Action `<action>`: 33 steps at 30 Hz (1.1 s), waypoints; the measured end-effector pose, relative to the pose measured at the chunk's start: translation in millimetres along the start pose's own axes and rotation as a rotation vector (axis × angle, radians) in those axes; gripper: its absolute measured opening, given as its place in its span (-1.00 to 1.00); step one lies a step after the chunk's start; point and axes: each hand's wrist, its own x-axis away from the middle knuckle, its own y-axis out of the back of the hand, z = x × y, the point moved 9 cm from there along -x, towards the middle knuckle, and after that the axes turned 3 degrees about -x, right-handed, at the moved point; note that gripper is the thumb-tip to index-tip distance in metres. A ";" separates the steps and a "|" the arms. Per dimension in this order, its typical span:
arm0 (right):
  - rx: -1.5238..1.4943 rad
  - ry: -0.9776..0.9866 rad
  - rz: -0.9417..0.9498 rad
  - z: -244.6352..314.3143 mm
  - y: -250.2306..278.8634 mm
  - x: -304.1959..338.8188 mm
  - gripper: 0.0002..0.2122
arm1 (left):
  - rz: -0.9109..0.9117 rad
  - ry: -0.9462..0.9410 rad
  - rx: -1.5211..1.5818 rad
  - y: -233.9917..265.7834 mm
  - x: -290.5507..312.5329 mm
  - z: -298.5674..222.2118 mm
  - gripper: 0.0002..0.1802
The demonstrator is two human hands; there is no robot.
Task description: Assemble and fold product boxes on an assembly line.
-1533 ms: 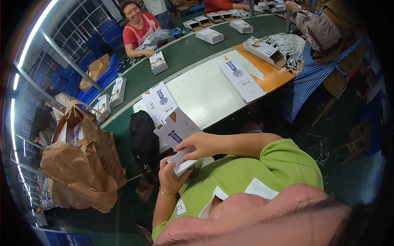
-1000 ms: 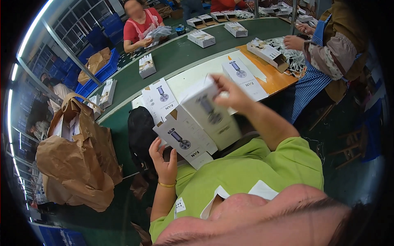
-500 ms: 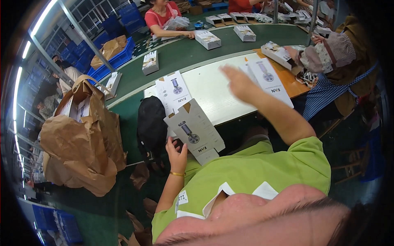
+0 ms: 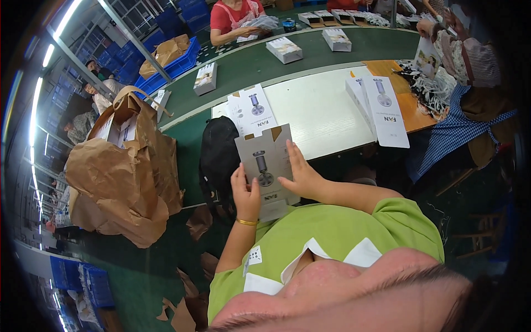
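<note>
A white folding carton (image 4: 264, 156) with a fan printed on it stands tilted at my lap, its brown inside showing at the top flaps. Along its left edge my left hand (image 4: 246, 193) grips it, thumb on the printed face and a gold bracelet at the wrist. My right hand (image 4: 303, 176) holds the opposite edge, with long fingers up the side and the thumb across the front. Behind it on the white table lies another printed carton (image 4: 251, 108). Flat cartons (image 4: 390, 119) overlap at the table's right end. A black bag (image 4: 217, 157) sits beside my left hand.
A large brown paper sack (image 4: 119, 185) holding white boxes stands at left. Beyond the white tabletop (image 4: 312, 99) runs a green conveyor (image 4: 243, 61) carrying several boxes. Co-workers sit across it and at right, near a pile of white strips (image 4: 431, 91). Brown paper scraps litter the floor.
My right hand has come from above the table to the carton's right edge. The carton stands straighter. The person at right has lifted a box, and the view has shifted slightly.
</note>
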 end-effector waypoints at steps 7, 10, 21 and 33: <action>0.031 -0.060 0.085 6.5 -6.6 5.3 -0.09 | 0.116 0.047 -0.134 1.3 2.1 22.2 -0.42; 0.159 -0.020 0.071 10.6 -4.4 7.8 -0.08 | 0.051 -0.011 -0.156 8.4 6.1 12.7 -0.41; 0.153 -0.004 0.068 25.4 5.0 14.9 -0.09 | -0.105 -0.203 -0.265 23.1 19.9 -23.3 -0.36; -0.007 -0.119 0.221 23.8 1.5 7.6 -0.13 | 0.056 -0.039 -0.291 18.0 2.7 -3.5 -0.40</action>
